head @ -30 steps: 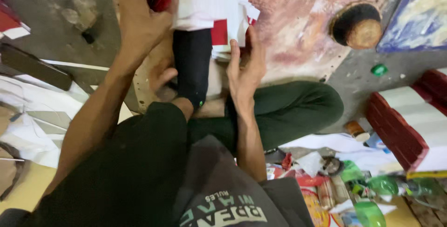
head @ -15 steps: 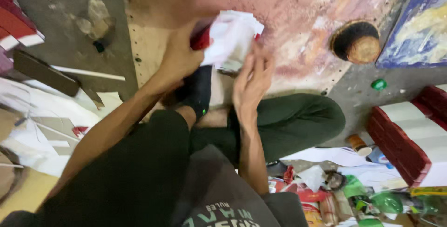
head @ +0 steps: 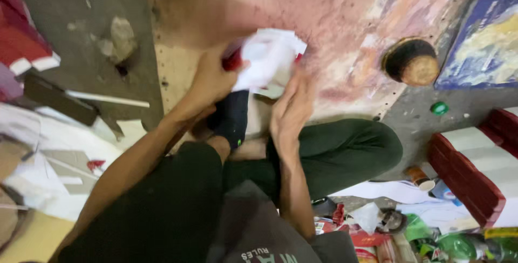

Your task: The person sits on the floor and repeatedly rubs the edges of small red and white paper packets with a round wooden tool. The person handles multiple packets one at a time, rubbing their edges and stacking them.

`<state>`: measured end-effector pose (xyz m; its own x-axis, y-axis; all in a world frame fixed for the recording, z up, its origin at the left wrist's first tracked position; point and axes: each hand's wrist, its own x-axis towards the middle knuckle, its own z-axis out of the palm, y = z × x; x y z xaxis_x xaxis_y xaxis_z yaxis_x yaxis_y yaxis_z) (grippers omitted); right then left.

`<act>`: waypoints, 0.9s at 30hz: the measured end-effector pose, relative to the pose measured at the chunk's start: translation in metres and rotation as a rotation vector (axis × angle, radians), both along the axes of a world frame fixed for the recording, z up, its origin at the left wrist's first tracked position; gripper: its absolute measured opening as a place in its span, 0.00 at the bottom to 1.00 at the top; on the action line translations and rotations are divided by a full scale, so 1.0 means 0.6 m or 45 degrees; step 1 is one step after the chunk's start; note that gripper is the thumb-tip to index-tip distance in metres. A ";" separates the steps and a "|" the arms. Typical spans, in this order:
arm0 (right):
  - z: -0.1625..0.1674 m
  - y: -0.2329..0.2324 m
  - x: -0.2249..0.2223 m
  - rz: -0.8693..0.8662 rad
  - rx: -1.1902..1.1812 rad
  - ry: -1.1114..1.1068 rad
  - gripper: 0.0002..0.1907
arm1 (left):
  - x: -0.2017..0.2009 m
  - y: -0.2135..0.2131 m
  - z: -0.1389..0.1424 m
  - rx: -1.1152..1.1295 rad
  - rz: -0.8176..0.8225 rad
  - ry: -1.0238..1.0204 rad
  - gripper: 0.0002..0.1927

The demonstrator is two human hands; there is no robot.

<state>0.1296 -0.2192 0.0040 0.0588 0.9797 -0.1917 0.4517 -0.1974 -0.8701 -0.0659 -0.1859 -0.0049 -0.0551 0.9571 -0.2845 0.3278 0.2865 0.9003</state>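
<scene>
— Paper stack [head: 267,58], white with red showing at its edges: how many sheets?
— Too blurred to count; it reads as one bundle, held low over the pink-stained board [head: 334,14], just above the person's black sock [head: 232,117].
— And the hands?
— Two. The left hand [head: 210,82] is curled around the bundle's left, red edge, thumb on top. The right hand [head: 291,106] lies along the right side, fingers straight and pressed together, palm flat against the sheets.
— What else can be counted?
— One round wooden disc [head: 413,62] to the right on the board, one small green cap [head: 438,108] on the grey floor [head: 70,4], one red-and-white box [head: 475,171] cut off at the right edge.
— Room to move?
— The board beyond the bundle lies bare up to the top edge; the disc sits well apart. Loose white sheets [head: 32,149] crowd the left side, and packets and bottles [head: 431,241] the lower right corner.
— Anything hidden?
— The bundle's underside, most of the left fingers, and the foot under the hands.
</scene>
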 end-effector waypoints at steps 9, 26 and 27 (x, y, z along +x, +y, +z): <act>0.001 -0.008 -0.002 0.068 -0.001 -0.359 0.21 | -0.001 -0.001 0.013 -0.435 0.371 -0.340 0.26; 0.015 0.008 -0.008 0.112 -0.034 -0.311 0.14 | -0.006 0.008 0.031 -0.687 0.469 -0.574 0.25; 0.016 0.011 -0.010 0.027 -0.081 -0.178 0.15 | -0.001 0.008 0.031 -0.667 0.313 -0.403 0.25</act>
<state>0.1235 -0.2126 0.0137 0.0686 0.9672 -0.2446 0.5720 -0.2391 -0.7846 -0.0664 -0.1812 0.0139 -0.0917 0.6580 -0.7474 -0.0610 0.7455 0.6637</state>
